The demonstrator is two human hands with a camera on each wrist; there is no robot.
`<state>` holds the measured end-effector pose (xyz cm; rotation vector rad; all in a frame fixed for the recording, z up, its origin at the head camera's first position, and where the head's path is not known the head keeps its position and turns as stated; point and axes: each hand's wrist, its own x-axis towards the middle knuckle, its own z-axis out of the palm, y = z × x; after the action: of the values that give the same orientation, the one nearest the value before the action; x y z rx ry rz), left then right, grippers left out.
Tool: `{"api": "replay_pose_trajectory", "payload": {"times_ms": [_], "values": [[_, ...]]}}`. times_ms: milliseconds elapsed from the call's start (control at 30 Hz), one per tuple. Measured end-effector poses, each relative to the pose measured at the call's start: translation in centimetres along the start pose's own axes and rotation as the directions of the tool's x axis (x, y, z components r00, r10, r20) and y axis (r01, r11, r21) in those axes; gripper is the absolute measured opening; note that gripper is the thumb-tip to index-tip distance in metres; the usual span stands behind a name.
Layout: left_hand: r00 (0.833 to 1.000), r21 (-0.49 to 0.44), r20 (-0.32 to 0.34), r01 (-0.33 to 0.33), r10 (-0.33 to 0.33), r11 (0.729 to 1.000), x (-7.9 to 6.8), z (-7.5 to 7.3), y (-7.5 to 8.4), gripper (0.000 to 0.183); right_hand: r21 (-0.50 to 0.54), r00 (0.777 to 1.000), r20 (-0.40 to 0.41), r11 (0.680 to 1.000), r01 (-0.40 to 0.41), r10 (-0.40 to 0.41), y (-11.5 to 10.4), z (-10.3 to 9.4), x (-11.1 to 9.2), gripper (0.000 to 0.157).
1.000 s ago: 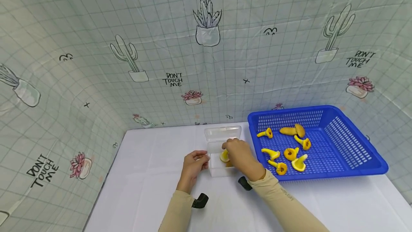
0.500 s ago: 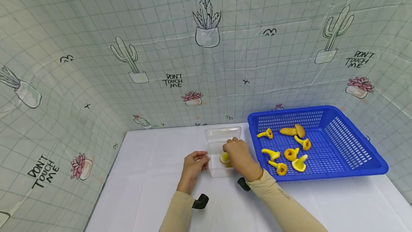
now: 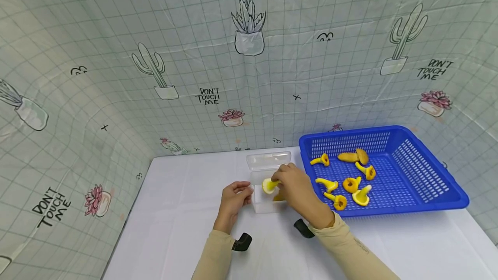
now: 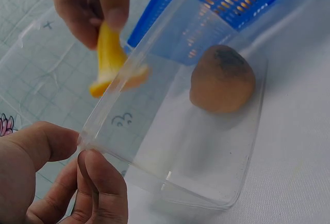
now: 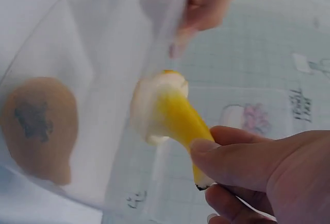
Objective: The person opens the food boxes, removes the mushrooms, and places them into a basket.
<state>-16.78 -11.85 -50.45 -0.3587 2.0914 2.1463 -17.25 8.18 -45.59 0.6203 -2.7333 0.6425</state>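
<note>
A clear plastic box (image 3: 264,208) with its hinged lid (image 3: 268,160) raised stands on the white table. My left hand (image 3: 233,202) pinches the box's left rim corner between thumb and fingers, as the left wrist view shows. Between the thumb and fingers of my right hand (image 3: 297,189) is the stem of a yellow mushroom (image 5: 180,118), its pale cap pointing down. The mushroom hangs at the box's opening, near the rim. Inside the box lies a rounded brown piece with a dark patch (image 4: 221,80); its kind is unclear.
To the right, a blue plastic basket (image 3: 439,204) holds several yellow mushrooms (image 3: 362,195) and a browner, thicker one (image 3: 354,157). A patterned sheet (image 3: 186,55) rises behind the table. Black wrist mounts (image 3: 242,242) stick out at both sleeves.
My right hand has shifted slightly right, and the yellow mushroom now shows more fully, its stem visible below the fingers. The left hand stays at the box corner.
</note>
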Motion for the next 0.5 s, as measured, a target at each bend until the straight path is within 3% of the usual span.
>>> {"api": "replay_pose_trajectory", "payload": {"times_ms": [133, 500], "values": [[1.000, 0.003, -0.003, 0.002, -0.002, 1.000, 0.0, 0.0, 0.1, 0.032, 0.084, 0.999, -0.040, 0.996, -0.012, 0.016, 0.1, -1.5, -1.0, 0.019], [1.000, 0.004, 0.001, -0.005, 0.005, 1.000, -0.2, 0.0, 0.1, 0.031, 0.177, 0.991, -0.091, 0.981, -0.080, 0.097, 1.6, -4.7, -3.6, 0.020]]}}
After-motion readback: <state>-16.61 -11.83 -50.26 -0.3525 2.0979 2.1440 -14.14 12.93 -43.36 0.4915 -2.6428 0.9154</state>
